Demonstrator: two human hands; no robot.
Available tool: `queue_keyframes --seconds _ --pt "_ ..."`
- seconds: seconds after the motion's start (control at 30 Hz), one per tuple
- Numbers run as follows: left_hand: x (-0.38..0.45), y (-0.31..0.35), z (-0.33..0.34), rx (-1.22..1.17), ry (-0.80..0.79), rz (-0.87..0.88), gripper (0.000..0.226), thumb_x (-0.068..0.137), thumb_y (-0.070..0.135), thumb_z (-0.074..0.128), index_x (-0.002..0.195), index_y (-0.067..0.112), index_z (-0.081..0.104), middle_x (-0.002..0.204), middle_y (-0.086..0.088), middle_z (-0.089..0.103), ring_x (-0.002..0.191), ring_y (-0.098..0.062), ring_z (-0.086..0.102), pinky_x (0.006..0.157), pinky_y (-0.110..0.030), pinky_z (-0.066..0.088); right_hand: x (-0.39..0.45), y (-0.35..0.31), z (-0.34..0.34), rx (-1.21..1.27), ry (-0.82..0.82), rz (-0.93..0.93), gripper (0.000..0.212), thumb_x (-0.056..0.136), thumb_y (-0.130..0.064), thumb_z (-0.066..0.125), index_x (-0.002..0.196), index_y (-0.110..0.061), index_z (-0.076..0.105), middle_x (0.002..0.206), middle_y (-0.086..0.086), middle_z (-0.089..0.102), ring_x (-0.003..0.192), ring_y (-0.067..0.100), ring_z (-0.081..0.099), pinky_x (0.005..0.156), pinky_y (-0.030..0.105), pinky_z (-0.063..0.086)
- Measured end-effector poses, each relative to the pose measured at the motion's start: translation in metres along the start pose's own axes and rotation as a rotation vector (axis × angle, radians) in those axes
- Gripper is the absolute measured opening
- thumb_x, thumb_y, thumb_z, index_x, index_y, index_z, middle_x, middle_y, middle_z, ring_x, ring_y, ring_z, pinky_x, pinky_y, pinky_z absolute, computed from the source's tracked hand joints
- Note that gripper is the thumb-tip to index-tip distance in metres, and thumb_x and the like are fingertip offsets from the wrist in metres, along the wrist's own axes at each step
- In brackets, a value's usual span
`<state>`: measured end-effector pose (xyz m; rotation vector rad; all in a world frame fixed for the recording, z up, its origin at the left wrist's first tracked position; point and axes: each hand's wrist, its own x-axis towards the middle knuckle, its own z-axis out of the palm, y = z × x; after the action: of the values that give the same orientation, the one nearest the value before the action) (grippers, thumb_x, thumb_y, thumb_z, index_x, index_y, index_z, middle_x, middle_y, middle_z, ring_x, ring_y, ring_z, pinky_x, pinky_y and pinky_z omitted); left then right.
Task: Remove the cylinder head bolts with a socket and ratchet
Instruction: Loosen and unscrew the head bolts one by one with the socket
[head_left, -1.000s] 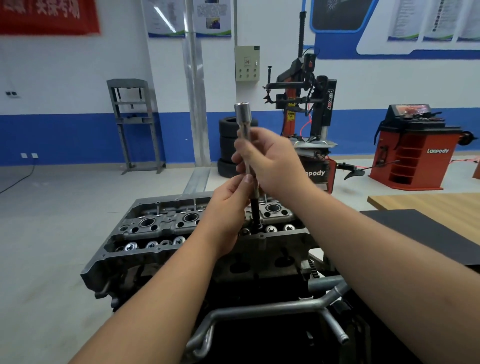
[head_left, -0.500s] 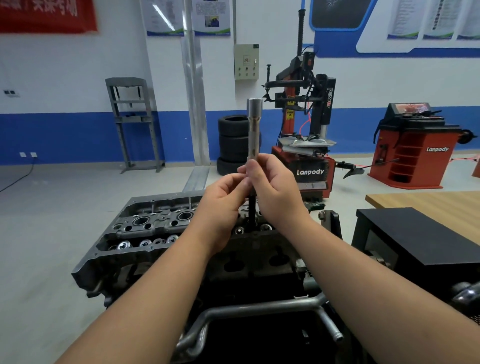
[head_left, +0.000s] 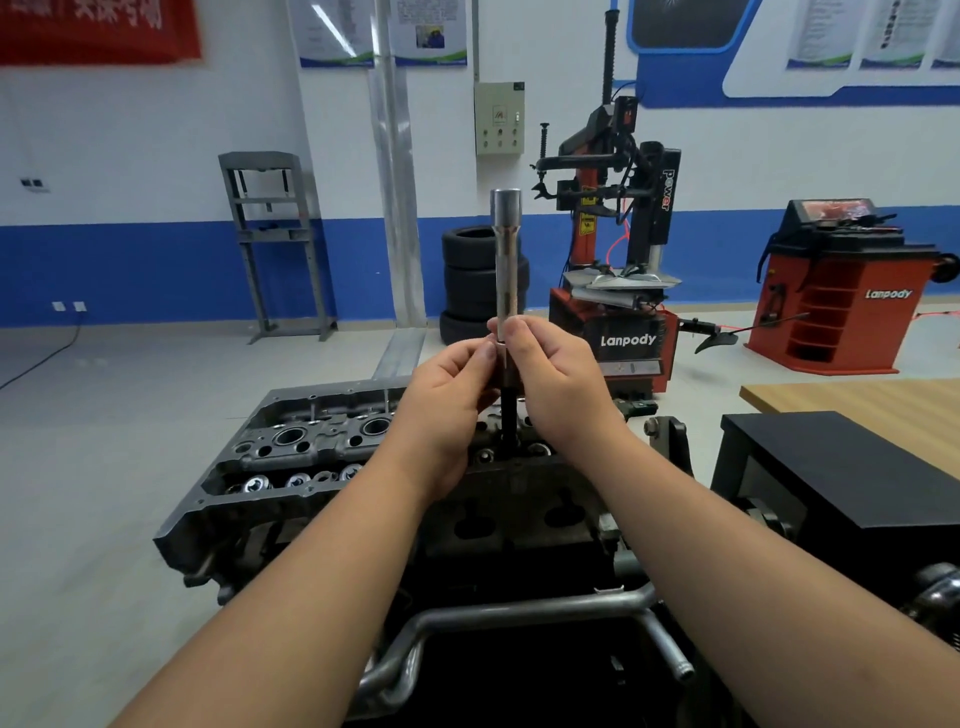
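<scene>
Socket extension, long axis upright over the near right end of the cylinder head, pinched at its lower part by your left hand and right hand, both equally near.

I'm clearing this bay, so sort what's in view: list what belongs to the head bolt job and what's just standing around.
Job:
- long socket tool, upright, pinched by left hand and right hand
- cylinder head

Standing around:
- stacked tyres
- tyre changer
- red balancer cabinet
- grey press frame
- black box
</scene>
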<state>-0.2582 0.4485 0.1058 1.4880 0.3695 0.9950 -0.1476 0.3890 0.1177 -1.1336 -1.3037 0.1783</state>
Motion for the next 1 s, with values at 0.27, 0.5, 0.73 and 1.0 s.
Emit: queue_keyframes --seconds 0.27,0.5,0.73,1.0 --pt "-0.0042 0.0025 0.0022 0.015 -0.019 0.049 0.03 0.094 0.035 0.064 0.119 0.02 0.071 0.11 0.003 0.078 0.098 -0.005 0.072 0.077 -0.016 0.055 0.0034 0.0016 -0.0004 0.005 -0.011 0.004 0.013 0.101 -0.036 0.055 0.097 -0.024 0.054 0.072 -0.016 0.064 0.071 0.003 0.063 0.068 0.025 0.055" --pt "-0.0032 0.0048 0.003 -0.032 -0.098 -0.033 0.025 0.11 0.023 0.044 0.118 0.025 0.068 0.112 0.004 0.078 0.11 -0.011 0.072 0.089 -0.025 0.056 0.0033 0.0037 -0.0004 -0.001 0.006 0.035 0.026 0.104 -0.035 0.048 0.104 -0.02 0.069 0.093 -0.003 0.071 0.094 0.017 0.068 0.087 0.043 0.057" --pt "-0.0037 0.0021 0.0016 -0.03 0.009 0.039 0.043 0.078 0.035 0.073 0.115 0.014 0.069 0.105 -0.001 0.078 0.102 -0.014 0.074 0.082 -0.024 0.058 0.0011 0.0002 0.0011 0.06 -0.097 0.024 0.014 0.097 -0.042 0.057 0.101 -0.029 0.057 0.085 -0.014 0.07 0.086 0.005 0.069 0.076 0.021 0.055" --pt "-0.0036 0.0035 0.0001 -0.083 -0.104 -0.004 0.024 0.104 0.017 0.054 0.109 0.027 0.075 0.111 -0.002 0.078 0.11 -0.016 0.072 0.09 -0.028 0.056 0.0023 0.0062 -0.0002 0.076 -0.072 0.047 0.019 0.097 -0.043 0.051 0.097 -0.035 0.068 0.093 -0.009 0.072 0.091 0.007 0.068 0.077 0.022 0.055"
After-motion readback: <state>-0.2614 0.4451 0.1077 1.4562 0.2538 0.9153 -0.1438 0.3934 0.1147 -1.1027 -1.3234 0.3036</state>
